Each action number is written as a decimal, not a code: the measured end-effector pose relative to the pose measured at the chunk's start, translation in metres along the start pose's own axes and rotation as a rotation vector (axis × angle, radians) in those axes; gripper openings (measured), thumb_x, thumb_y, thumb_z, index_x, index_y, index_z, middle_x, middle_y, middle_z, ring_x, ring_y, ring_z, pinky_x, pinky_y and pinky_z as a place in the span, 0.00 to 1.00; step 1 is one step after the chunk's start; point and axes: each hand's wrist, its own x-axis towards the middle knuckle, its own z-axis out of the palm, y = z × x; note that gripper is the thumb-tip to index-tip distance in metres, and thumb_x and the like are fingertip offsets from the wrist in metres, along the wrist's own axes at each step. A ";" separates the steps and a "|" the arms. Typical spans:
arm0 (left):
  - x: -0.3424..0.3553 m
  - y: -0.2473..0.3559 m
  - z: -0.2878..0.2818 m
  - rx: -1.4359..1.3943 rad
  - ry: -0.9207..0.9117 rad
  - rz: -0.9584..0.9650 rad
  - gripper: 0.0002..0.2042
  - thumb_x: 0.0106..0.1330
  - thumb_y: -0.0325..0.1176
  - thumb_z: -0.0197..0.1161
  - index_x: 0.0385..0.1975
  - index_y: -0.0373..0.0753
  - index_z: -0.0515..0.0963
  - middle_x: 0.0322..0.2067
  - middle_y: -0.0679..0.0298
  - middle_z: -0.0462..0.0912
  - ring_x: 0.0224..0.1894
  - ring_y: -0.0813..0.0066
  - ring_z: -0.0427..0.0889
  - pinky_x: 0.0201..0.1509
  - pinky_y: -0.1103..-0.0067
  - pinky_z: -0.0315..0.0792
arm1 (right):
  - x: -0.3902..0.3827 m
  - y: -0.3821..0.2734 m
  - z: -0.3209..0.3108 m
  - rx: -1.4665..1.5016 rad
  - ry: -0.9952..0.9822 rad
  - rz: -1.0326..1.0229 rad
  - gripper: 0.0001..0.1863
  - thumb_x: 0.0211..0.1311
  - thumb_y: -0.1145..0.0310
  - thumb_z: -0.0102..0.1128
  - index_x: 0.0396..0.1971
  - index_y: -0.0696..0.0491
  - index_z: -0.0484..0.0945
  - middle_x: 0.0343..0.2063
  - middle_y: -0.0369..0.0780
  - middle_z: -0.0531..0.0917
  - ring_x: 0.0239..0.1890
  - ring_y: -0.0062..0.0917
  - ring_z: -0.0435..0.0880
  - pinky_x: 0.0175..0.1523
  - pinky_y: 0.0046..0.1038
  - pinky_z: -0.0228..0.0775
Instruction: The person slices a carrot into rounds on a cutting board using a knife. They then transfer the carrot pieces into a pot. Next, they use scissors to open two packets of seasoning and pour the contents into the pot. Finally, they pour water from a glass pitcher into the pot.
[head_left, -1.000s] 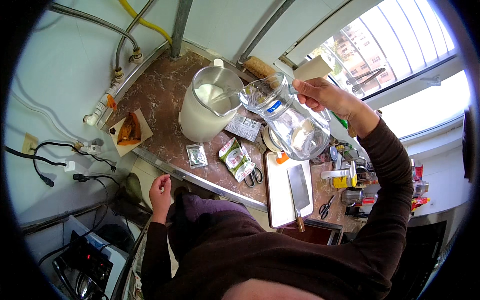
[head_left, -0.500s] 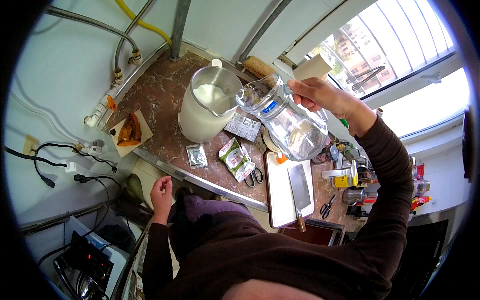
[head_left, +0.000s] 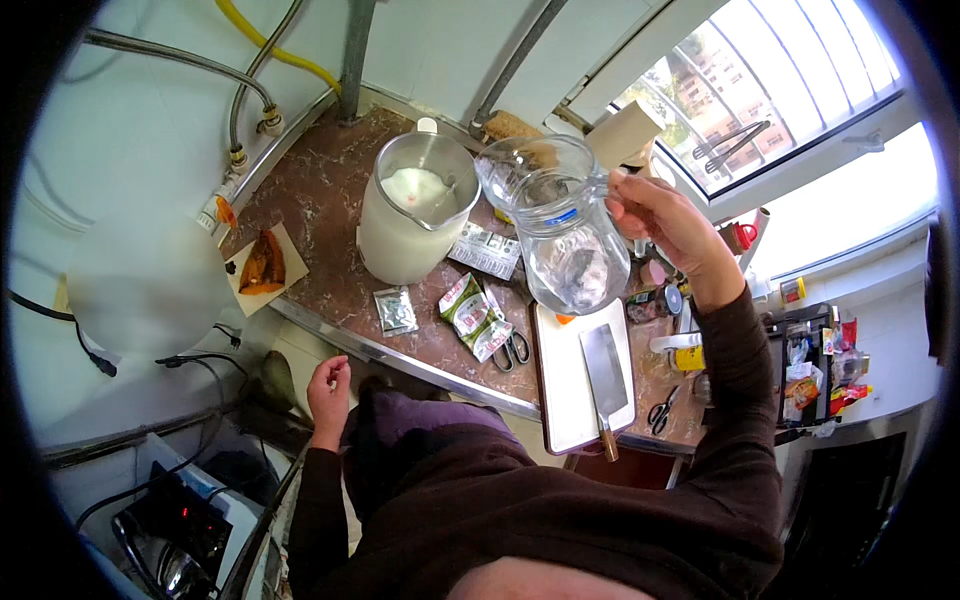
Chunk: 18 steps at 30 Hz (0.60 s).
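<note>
My right hand [head_left: 660, 215] is closed on the handle of a clear glass pitcher [head_left: 575, 265], held above the counter. Its rim is beside the rim of a large off-white jug [head_left: 405, 235], and whether they touch I cannot tell. White contents [head_left: 415, 190] show inside the jug; I cannot tell whether any liquid is in the pitcher. Low by my side, off the counter's front edge, my left hand [head_left: 328, 390] has its fingers curled, with nothing visible in them. In front of the jug lie a silvery sachet [head_left: 396, 311] and a green-and-white packet [head_left: 473, 318].
A cleaver [head_left: 602, 370] lies on a white cutting board [head_left: 560, 400], with scissors [head_left: 662, 410] to its right. Black-handled scissors [head_left: 515, 350] sit beside the packet. An orange pumpkin piece [head_left: 262, 265] rests at the left. A hazy round blur covers part of the left wall.
The glass pitcher has turned more upright in my right hand and shifted slightly left. The hazy round blur has appeared at the left. My left hand is nearly unchanged.
</note>
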 end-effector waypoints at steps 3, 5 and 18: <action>0.001 0.001 0.006 -0.046 -0.011 0.023 0.09 0.64 0.31 0.59 0.41 0.36 0.78 0.30 0.72 0.78 0.30 0.87 0.72 0.36 0.86 0.67 | -0.016 0.020 -0.007 0.156 0.079 -0.078 0.19 0.69 0.58 0.44 0.20 0.53 0.69 0.15 0.29 0.65 0.18 0.12 0.59 0.24 0.16 0.48; 0.001 0.007 0.009 -0.017 -0.031 -0.008 0.08 0.64 0.30 0.59 0.40 0.36 0.78 0.30 0.71 0.78 0.31 0.86 0.72 0.37 0.85 0.68 | -0.028 0.042 -0.010 0.341 0.152 -0.137 0.18 0.67 0.57 0.47 0.19 0.52 0.69 0.15 0.29 0.67 0.18 0.11 0.60 0.23 0.15 0.48; 0.001 0.041 0.056 0.141 -0.199 -0.006 0.07 0.63 0.31 0.60 0.38 0.36 0.79 0.30 0.68 0.79 0.31 0.83 0.74 0.37 0.84 0.69 | -0.172 0.213 -0.051 0.812 0.943 -0.146 0.10 0.65 0.60 0.53 0.26 0.48 0.73 0.17 0.27 0.71 0.17 0.11 0.68 0.22 0.14 0.55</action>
